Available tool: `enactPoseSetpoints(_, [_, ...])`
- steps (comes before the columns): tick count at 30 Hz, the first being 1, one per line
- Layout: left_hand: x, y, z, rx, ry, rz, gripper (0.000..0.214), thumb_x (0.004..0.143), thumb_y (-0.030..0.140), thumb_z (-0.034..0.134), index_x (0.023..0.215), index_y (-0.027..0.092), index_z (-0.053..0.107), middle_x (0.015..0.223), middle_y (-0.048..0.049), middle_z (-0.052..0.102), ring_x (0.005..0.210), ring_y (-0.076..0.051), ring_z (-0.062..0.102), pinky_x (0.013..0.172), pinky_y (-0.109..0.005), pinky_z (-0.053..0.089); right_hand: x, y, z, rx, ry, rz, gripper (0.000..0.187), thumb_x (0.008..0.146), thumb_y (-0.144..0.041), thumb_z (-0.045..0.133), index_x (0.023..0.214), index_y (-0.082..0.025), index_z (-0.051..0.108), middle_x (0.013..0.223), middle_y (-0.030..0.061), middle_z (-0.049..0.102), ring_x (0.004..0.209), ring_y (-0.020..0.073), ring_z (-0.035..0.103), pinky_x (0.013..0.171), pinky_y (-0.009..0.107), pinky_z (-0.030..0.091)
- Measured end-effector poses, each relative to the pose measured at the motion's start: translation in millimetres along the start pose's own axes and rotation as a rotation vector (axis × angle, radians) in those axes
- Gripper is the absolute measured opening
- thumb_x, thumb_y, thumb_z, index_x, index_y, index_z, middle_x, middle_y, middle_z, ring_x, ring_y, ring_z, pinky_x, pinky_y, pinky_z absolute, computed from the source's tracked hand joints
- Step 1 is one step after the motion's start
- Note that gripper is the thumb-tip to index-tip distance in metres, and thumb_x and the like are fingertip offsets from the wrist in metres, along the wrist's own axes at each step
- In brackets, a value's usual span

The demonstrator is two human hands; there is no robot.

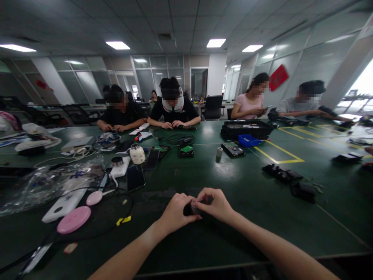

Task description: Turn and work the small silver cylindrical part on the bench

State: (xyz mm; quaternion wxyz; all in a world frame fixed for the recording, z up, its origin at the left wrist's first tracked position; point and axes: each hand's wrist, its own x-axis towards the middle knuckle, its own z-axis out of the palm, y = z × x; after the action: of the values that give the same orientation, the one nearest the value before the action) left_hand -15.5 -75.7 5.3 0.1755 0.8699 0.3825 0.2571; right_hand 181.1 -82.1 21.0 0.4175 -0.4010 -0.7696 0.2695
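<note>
Over the green table, my left hand [177, 212] curls its thumb and fingers around a small grey metal-looking cylinder [194, 210]. The thumb and fingertips of my right hand [214, 204] are pinched together at the cylinder's top. Whether they hold a separate small part there is too small to tell. Much of the cylinder is covered by my fingers. A similar silvery cylinder [219, 152] stands upright farther back, beside a hard drive [234, 149]. Another drive-like unit with a green circuit board [186, 151] lies straight ahead of my hands.
Left of me are a pink round disc [74, 220], a white power bank [62, 205], a dark phone [135, 178], cables and clear plastic bags [64, 175]. Black plastic parts [281, 174] lie to the right, near yellow tape lines. Several people sit across the green table [253, 225].
</note>
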Motion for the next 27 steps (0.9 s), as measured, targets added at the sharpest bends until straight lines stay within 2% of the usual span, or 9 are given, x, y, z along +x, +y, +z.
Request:
enactPoseSetpoints(2, [0.2,-0.6,0.7,0.001,0.007,0.004,0.041,0.071,0.048,0.078,0.100,0.021,0.065,0.092,-0.0038,0.066,0.085,-0.023,0.059,0.075,-0.034,0.043,-0.6,-0.3,1.0,0.018,0.007,-0.002,0.010,0.076,-0.025,0.072,0.082,-0.019,0.067,0.074,0.0009,0.071,0.054,0.0106,0.057,0.049,0.021,0.044])
enactPoseSetpoints(7, [0.4,-1.5,1.6,-0.030,0.008,0.036,0.044,0.072,0.043,0.079,0.107,0.023,0.065,0.100,-0.0038,0.068,0.090,-0.023,0.059,0.080,-0.035,0.042,-1.4,-0.3,2.6,0.122,-0.024,0.045,0.037,0.074,-0.022,0.072,0.108,-0.019,0.059,0.072,-0.0006,0.072,0.044,0.0081,0.056,0.039,0.017,0.038])
enactPoseSetpoints(11, [0.9,-1.2,1.2,-0.012,-0.006,0.033,0.043,0.072,0.044,0.078,0.107,0.023,0.065,0.098,-0.0039,0.068,0.089,-0.024,0.060,0.079,-0.035,0.042,-0.8,1.9,2.9,0.149,-0.020,0.038,0.041,0.074,-0.022,0.072,0.112,-0.019,0.057,0.070,-0.0010,0.072,0.044,0.0079,0.056,0.039,0.016,0.039])
enactPoseSetpoints(18, [0.9,-1.0,1.3,0.009,-0.008,0.046,0.044,0.072,0.045,0.078,0.108,0.022,0.065,0.098,-0.0046,0.068,0.089,-0.024,0.059,0.079,-0.035,0.042,-1.3,4.1,-0.1,0.213,-0.035,0.064,0.045,0.074,-0.033,0.075,0.113,-0.019,0.056,0.073,0.0007,0.073,0.043,0.0096,0.058,0.037,0.017,0.041])
enactPoseSetpoints(23, [1.6,1.2,-0.5,0.011,-0.031,0.064,0.041,0.073,0.043,0.078,0.105,0.021,0.065,0.095,-0.0035,0.069,0.088,-0.023,0.060,0.079,-0.035,0.042,-0.6,4.7,-4.2,0.071,-0.025,-0.035,0.043,0.075,-0.032,0.076,0.113,-0.022,0.059,0.076,-0.0003,0.073,0.047,0.0089,0.054,0.043,0.019,0.040])
enactPoseSetpoints(27, [1.1,0.0,1.5,0.026,-0.020,0.066,0.043,0.073,0.044,0.077,0.107,0.020,0.063,0.097,-0.0044,0.069,0.088,-0.023,0.060,0.080,-0.035,0.043,-0.3,6.3,-5.4,-0.152,-0.026,-0.176,0.027,0.078,-0.030,0.072,0.104,-0.025,0.065,0.089,-0.0003,0.074,0.047,0.0081,0.049,0.058,0.024,0.044])
